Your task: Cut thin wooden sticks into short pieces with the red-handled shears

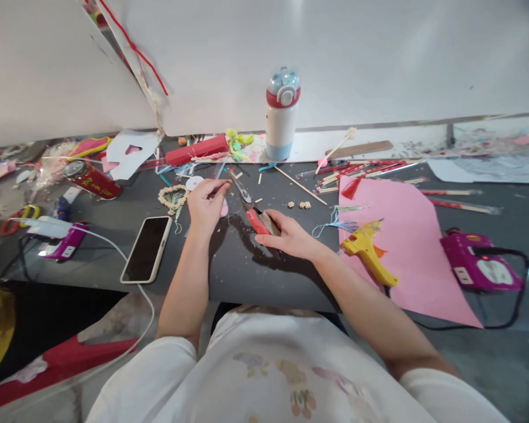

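My right hand [286,234] is wrapped round the red handles of long-nosed pliers [256,220]. The pliers' metal jaws point up and left, close to the fingertips of my left hand [206,205]. Those fingers are pinched together; whatever they hold is too small to make out. A white disc [194,183] lies just behind my left hand, and a beaded loop [173,198] is to its left. Small light-coloured pieces [300,205] lie on the dark table [247,276] to the right of the pliers.
Left: a phone [146,249], a red can [92,180], scissors [21,220] and a white cable. Behind: an upright bottle [282,120] and a red roll [197,150]. Right: a yellow glue gun [370,252] on pink paper [417,235], and a purple power block [480,262]. Another person sits far left.
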The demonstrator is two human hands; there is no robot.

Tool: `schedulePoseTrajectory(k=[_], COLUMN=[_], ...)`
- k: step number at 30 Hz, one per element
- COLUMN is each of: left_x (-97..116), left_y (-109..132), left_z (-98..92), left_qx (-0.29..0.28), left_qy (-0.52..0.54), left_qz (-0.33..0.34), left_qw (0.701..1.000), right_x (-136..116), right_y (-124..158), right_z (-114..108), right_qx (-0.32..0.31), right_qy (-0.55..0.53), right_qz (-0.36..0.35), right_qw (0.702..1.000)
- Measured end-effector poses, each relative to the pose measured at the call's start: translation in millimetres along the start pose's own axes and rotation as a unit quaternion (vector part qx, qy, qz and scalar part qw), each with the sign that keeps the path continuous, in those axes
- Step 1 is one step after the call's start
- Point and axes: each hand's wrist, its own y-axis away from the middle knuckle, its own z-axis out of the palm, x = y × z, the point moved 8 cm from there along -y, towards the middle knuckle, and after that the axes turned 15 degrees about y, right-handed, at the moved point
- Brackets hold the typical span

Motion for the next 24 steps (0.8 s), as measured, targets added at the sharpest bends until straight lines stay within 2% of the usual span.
schedulePoseTrajectory(k=[2,7,9,11,14,16,20,24], left_x=[-2.4,-12.1,-18.2,-20.3,-9.7,-1.8,3.2,-1.1], left_y=[1.3,5.6,8.6,15.3,33.9,45.6,55.8,55.5], left_z=[1.7,1.9,14.1,35.4,70.7,84.7,94.5,93.0], left_qx=[0.004,0.068,0.031,-0.055,-0.211,-0.269,-0.299,-0.276], left_qy=[-0.009,0.03,0.074,0.13,0.229,0.27,0.311,0.325], left_qz=[-0.01,-0.048,-0.094,-0.15,-0.211,-0.241,-0.279,-0.284], left_qw=[1.0,0.996,0.992,0.979,0.927,0.892,0.858,0.859], right_x=[1.9,11.8,13.5,13.7,12.8,11.8,11.5,10.9], right_y=[-1.4,-6.8,-8.1,-8.7,-9.0,-9.4,-10.0,-9.7], right_z=[0.8,-2.5,-3.0,-2.6,0.0,2.0,5.1,7.1], right_qx=[0.007,0.058,0.069,0.075,0.074,0.071,0.063,0.054], right_qy=[-0.013,-0.035,-0.05,-0.062,-0.075,-0.089,-0.107,-0.111], right_qz=[0.002,0.009,0.006,0.003,-0.003,-0.014,-0.03,-0.026], right_qw=[1.0,0.998,0.996,0.995,0.994,0.993,0.992,0.992])
